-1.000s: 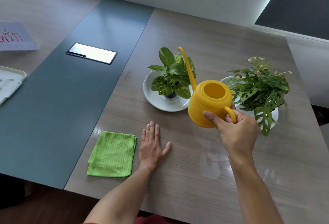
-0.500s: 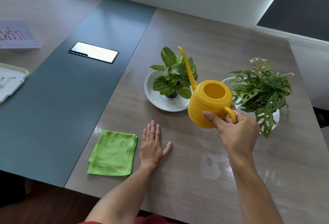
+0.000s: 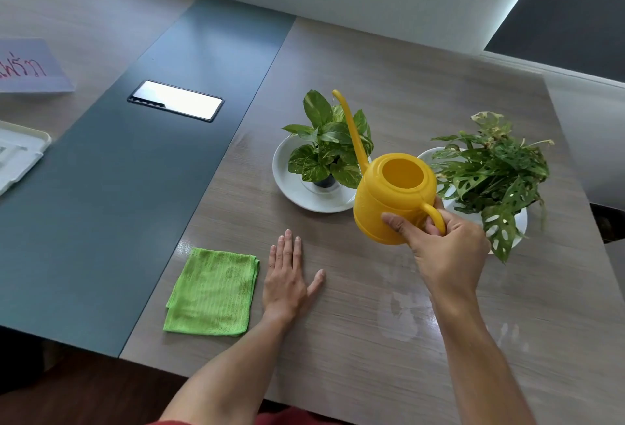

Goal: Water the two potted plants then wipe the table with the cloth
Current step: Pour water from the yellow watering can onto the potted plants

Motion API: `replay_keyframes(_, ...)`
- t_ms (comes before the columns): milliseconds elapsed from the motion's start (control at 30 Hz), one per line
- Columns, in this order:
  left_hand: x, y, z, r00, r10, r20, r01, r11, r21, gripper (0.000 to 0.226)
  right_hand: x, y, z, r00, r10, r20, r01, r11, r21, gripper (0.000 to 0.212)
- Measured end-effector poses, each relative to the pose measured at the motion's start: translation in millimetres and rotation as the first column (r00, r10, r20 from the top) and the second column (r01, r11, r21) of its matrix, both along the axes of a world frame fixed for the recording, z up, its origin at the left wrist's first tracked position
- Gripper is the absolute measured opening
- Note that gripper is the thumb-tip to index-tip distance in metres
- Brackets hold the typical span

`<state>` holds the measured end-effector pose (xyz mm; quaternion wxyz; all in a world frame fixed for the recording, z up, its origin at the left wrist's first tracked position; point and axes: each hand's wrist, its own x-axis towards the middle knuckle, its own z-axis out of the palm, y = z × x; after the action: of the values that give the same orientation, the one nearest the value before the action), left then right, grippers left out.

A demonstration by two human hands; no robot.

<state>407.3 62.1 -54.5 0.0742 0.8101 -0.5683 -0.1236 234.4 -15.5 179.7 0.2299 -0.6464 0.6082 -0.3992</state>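
Note:
My right hand (image 3: 443, 252) grips the handle of a yellow watering can (image 3: 389, 198), held above the table. Its long thin spout rises over the left potted plant (image 3: 329, 147), a small broad-leaved plant standing on a white saucer (image 3: 287, 184). To the right, partly behind the can, a second potted plant (image 3: 493, 167) with holed leaves stands on another white saucer (image 3: 521, 221). My left hand (image 3: 287, 276) lies flat on the wooden table (image 3: 338, 340), fingers together, holding nothing. A folded green cloth (image 3: 211, 292) lies just left of that hand.
A dark blue-grey strip (image 3: 118, 188) runs down the table, with a shiny rectangular hatch (image 3: 176, 105) set in it. A white tray (image 3: 17, 157) and a sheet with red writing (image 3: 30, 68) lie at the far left. Wet-looking smears (image 3: 406, 309) mark the wood near my right arm.
The watering can and both hands stay almost where they were; only the view has shifted slightly.

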Motion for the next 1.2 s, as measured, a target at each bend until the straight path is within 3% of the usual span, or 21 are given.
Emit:
replay_keyframes(633,0.1,0.7,0.7,1.000,-0.004,-0.007,0.005,1.000,0.004,0.090,0.2,10.4,2.4,0.999,-0.008,-0.042,0.009,1.000,0.010,0.067)
replay_keyframes(1200,-0.3,-0.2,4.1,1.000,-0.005,-0.012,0.005,1.000,0.006,0.091,-1.5,17.4,1.1,1.000,-0.002,0.023,0.001,1.000,0.030,0.059)
